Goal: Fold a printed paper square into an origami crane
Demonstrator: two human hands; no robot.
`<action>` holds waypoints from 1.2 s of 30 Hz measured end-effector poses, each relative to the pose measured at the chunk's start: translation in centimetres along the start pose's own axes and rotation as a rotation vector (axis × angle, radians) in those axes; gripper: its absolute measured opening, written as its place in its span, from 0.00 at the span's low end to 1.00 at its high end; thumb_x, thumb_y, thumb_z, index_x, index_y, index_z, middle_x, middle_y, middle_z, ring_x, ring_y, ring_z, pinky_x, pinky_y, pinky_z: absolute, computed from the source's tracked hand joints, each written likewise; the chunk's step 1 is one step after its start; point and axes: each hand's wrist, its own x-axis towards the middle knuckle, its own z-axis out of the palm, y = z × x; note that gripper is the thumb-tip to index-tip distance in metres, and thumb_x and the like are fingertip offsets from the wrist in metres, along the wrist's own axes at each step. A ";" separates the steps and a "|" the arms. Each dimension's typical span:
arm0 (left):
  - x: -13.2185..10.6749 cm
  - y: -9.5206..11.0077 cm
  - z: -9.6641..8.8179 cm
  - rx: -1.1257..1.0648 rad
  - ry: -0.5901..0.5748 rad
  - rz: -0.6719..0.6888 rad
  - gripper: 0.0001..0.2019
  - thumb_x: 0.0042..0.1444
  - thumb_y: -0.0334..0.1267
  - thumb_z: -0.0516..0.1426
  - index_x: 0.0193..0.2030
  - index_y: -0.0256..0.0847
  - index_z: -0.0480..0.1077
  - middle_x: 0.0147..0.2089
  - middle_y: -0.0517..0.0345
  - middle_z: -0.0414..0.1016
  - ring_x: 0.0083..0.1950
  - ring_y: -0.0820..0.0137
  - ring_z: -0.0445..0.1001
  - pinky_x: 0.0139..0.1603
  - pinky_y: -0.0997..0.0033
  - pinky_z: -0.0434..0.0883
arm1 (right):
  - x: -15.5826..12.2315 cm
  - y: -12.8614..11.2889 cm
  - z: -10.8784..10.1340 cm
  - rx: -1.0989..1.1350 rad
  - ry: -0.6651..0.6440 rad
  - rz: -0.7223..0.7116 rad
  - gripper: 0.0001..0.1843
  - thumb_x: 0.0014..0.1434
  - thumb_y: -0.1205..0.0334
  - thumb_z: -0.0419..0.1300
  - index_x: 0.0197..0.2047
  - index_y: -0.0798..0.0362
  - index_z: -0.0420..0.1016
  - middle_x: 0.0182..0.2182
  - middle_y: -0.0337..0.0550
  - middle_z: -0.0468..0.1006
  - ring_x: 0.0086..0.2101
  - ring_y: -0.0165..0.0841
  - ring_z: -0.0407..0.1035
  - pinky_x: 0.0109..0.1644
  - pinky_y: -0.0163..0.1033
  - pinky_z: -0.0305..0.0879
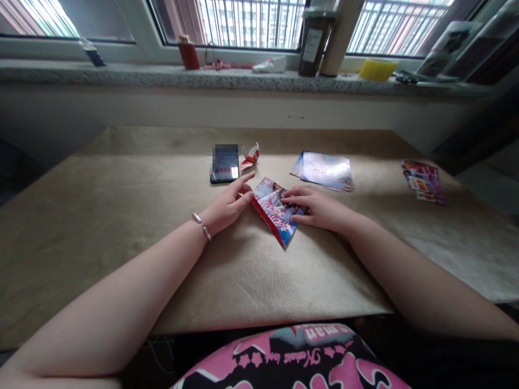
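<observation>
A printed sheet of glossy paper [272, 208], blue with red and white lettering, lies at a slant on the table in front of me. Its lower left edge shows a red strip that looks folded. My right hand [318, 208] rests on its right side with the fingers spread flat. At the sheet's left corner is my left hand [233, 202], index finger stretched out beyond the corner and thumb at the edge. A silver bangle [201, 227] circles my left wrist. Just beyond the left hand sit a dark phone [225, 165] and a small folded red and white paper piece [250, 156].
A stack of glossy sheets [327, 168] lies beyond my right hand. Several pink and purple printed cards [424, 182] are on the table's [101, 205] far right. The windowsill [141, 77] carries a red container [188, 55], a dark jar [314, 43] and a yellow item [378, 69].
</observation>
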 end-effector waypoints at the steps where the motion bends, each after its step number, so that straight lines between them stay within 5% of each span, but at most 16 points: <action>1: 0.0 0.0 0.0 -0.007 0.001 -0.004 0.27 0.62 0.46 0.47 0.65 0.35 0.54 0.41 0.52 0.70 0.38 0.69 0.67 0.43 0.66 0.66 | 0.0 0.0 0.0 -0.002 0.000 0.000 0.23 0.56 0.54 0.61 0.54 0.52 0.73 0.53 0.50 0.71 0.53 0.41 0.64 0.59 0.49 0.60; 6: -0.4 -0.2 -0.4 -0.027 -0.027 -0.016 0.29 0.64 0.54 0.42 0.62 0.34 0.59 0.37 0.53 0.71 0.38 0.69 0.68 0.44 0.67 0.67 | -0.1 -0.1 0.0 -0.014 -0.008 0.018 0.25 0.56 0.54 0.61 0.56 0.52 0.71 0.54 0.51 0.71 0.53 0.41 0.64 0.60 0.49 0.60; 10: -0.5 0.3 -0.9 0.201 -0.112 0.029 0.29 0.66 0.52 0.35 0.53 0.37 0.68 0.35 0.52 0.73 0.35 0.69 0.69 0.42 0.66 0.66 | -0.1 -0.3 -0.1 -0.018 -0.027 0.047 0.27 0.56 0.53 0.61 0.58 0.52 0.69 0.55 0.51 0.69 0.54 0.42 0.63 0.60 0.49 0.60; 16: -0.6 1.8 -0.5 0.687 -0.228 0.141 0.17 0.62 0.45 0.49 0.50 0.42 0.72 0.39 0.51 0.74 0.41 0.65 0.69 0.46 0.64 0.65 | -0.1 -0.3 -0.1 -0.011 -0.024 0.089 0.30 0.55 0.52 0.61 0.59 0.51 0.67 0.55 0.51 0.68 0.54 0.43 0.63 0.61 0.50 0.59; 23: -1.1 2.4 0.4 0.850 -0.219 0.147 0.21 0.63 0.50 0.47 0.56 0.44 0.69 0.45 0.48 0.71 0.45 0.60 0.67 0.50 0.59 0.63 | -0.1 -0.5 -0.4 -0.006 -0.013 0.146 0.32 0.52 0.51 0.63 0.59 0.52 0.68 0.54 0.53 0.69 0.53 0.46 0.64 0.59 0.52 0.60; 29: -1.9 3.7 2.1 0.978 -0.187 0.106 0.34 0.55 0.63 0.50 0.62 0.41 0.62 0.52 0.43 0.68 0.52 0.53 0.65 0.55 0.52 0.61 | 0.0 -0.2 -0.3 -0.035 -0.006 0.160 0.35 0.50 0.48 0.64 0.59 0.54 0.67 0.54 0.53 0.69 0.53 0.46 0.64 0.58 0.51 0.61; 36: -1.5 2.6 2.7 0.842 -0.316 0.131 0.33 0.59 0.57 0.48 0.67 0.41 0.53 0.70 0.49 0.50 0.70 0.56 0.47 0.68 0.54 0.47 | 0.1 0.7 0.1 -0.023 0.021 0.113 0.36 0.51 0.48 0.63 0.60 0.53 0.63 0.56 0.52 0.68 0.55 0.45 0.62 0.60 0.52 0.58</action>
